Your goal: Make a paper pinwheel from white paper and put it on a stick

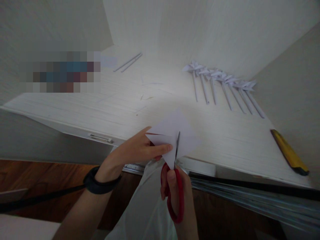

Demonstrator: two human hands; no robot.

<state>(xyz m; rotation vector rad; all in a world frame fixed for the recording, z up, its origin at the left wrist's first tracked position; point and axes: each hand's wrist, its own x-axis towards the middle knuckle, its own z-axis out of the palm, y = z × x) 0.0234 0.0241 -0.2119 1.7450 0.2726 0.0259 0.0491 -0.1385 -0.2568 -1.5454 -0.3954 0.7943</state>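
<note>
A: Left grip?
B: Left hand [146,149] pinches paper [187,131] along its near-left side, thumb on top.
A: Right?
B: Right hand [185,186] grasps scissors [180,193] by the red handles; blades reach from the near corner toward paper's middle.
A: Paper's position?
B: Over the front edge of the desk [117,115]. Pinwheels [216,76] lie beyond, rightward.

Sheet [188,140] is smooth matt paper, scissor blades [177,145] metal, handles [181,198] plastic, desktop [225,133] matt and finely streaked, floor [37,173] glossy wood.
</note>
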